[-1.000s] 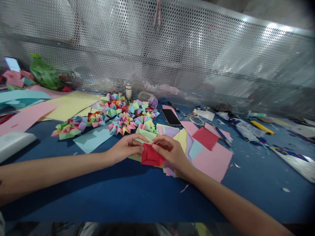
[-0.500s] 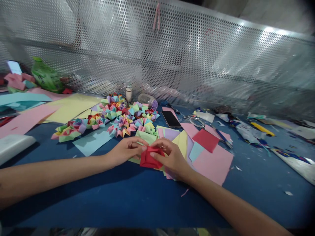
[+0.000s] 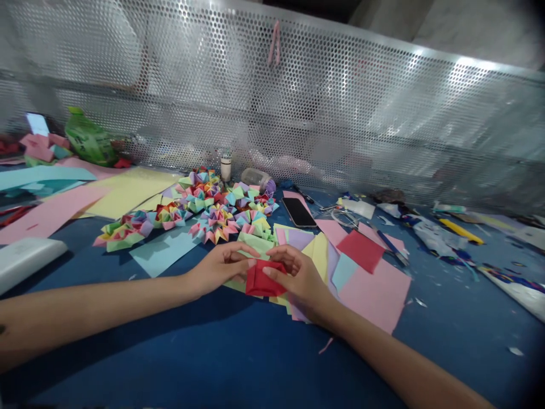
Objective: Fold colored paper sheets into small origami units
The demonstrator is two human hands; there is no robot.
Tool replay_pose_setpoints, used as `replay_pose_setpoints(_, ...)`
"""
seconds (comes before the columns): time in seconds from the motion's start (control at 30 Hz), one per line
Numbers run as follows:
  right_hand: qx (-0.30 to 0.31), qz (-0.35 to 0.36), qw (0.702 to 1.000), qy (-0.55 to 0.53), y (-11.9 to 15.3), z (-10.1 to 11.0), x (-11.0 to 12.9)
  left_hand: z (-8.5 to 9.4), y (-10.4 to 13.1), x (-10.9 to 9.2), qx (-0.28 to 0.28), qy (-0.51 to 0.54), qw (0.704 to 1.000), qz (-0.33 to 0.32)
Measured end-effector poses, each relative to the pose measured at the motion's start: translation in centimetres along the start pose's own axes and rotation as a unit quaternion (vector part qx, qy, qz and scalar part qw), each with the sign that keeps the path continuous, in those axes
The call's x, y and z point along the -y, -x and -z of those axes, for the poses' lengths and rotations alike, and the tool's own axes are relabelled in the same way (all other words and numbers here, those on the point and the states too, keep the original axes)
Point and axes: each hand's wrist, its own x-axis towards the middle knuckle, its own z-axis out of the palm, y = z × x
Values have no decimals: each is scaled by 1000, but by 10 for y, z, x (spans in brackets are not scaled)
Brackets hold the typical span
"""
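A small folded red paper (image 3: 264, 282) is between my two hands, above the blue table. My left hand (image 3: 223, 267) pinches its upper left corner, thumb against fingers. My right hand (image 3: 303, 279) grips the right side, thumb on the front face and fingers behind. Beneath and beside my right hand lie fanned sheets in yellow, purple and green, with a large pink sheet (image 3: 374, 292) and a flat red square (image 3: 361, 250) to the right.
Folded multicoloured paper pieces (image 3: 217, 218) are piled behind my hands. A black phone (image 3: 298, 212) lies behind the sheets. A white box (image 3: 32, 258) is at the left, a green bottle (image 3: 89, 138) farther back. A perforated metal panel (image 3: 315, 108) borders the table.
The view has shifted slightly, so things appear lower and to the right. The fingers of my right hand have lifted off the red paper's top edge; both hands still hold it.
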Motion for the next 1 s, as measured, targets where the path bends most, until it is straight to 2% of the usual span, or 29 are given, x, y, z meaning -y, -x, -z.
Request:
replay_pose_setpoints(0.13, 4, 41, 997, 70, 1, 1, 7, 1, 0, 1, 0, -12, 1000, -13)
replay_pose_setpoints(0.23, -24, 99, 985, 138, 1, 2, 11, 3, 0, 3, 0, -9, 1000, -3)
replay_pose_setpoints(0.3, -35, 106, 982, 150, 0, 3, 12, 3, 1, 2, -3, -5, 1000, 7)
replay_pose_setpoints(0.47, -2, 71, 987, 142, -2, 4, 12, 0, 3, -4, -12, -7, 1000, 27)
replay_pose_setpoints(0.7, -3, -41, 996, 78, -1, 4, 15, 1, 3, 3, 15, -41, 999, 16)
replay_pose_setpoints(1.0, 11, -42, 996, 73, -1, 3, 18, 2, 3, 4, 10, -46, 999, 27)
